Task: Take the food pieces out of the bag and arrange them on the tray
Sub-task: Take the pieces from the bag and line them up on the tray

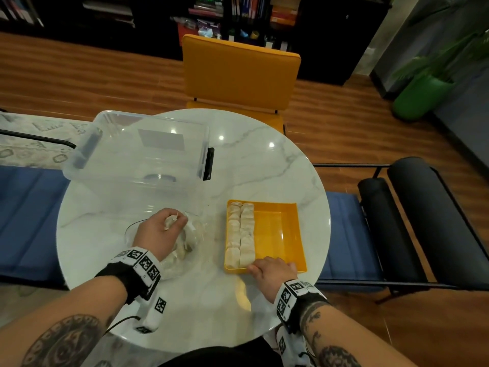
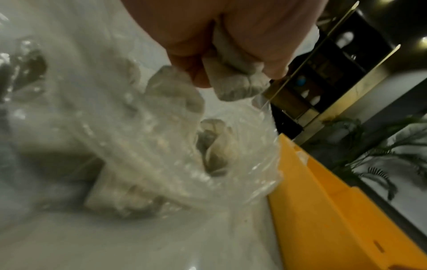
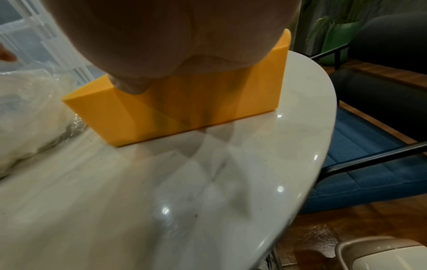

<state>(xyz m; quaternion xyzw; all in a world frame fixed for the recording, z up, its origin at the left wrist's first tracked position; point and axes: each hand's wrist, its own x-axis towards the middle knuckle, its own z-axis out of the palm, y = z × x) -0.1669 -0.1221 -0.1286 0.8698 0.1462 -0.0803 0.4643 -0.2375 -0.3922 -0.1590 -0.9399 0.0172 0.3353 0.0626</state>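
My left hand (image 1: 169, 226) is over the clear plastic bag (image 1: 189, 243) at the table's near left, and thumb and fingers pinch one pale food piece (image 2: 233, 82) just above the bag's mouth. Several more pieces (image 2: 219, 148) lie inside the bag (image 2: 148, 146). The yellow tray (image 1: 280, 234) stands to the right, with two neat columns of pieces (image 1: 240, 234) along its left side. My right hand (image 1: 272, 270) holds the tray's near wall (image 3: 184, 109), thumb (image 3: 129, 87) outside; its fingers are hidden behind the rim.
A large clear plastic box (image 1: 137, 152) stands at the back left of the round white marble table (image 1: 264, 168). An orange chair (image 1: 238, 72) is behind the table. Blue cushioned seats (image 1: 349, 234) flank it. A green plant pot (image 1: 418, 96) is far right.
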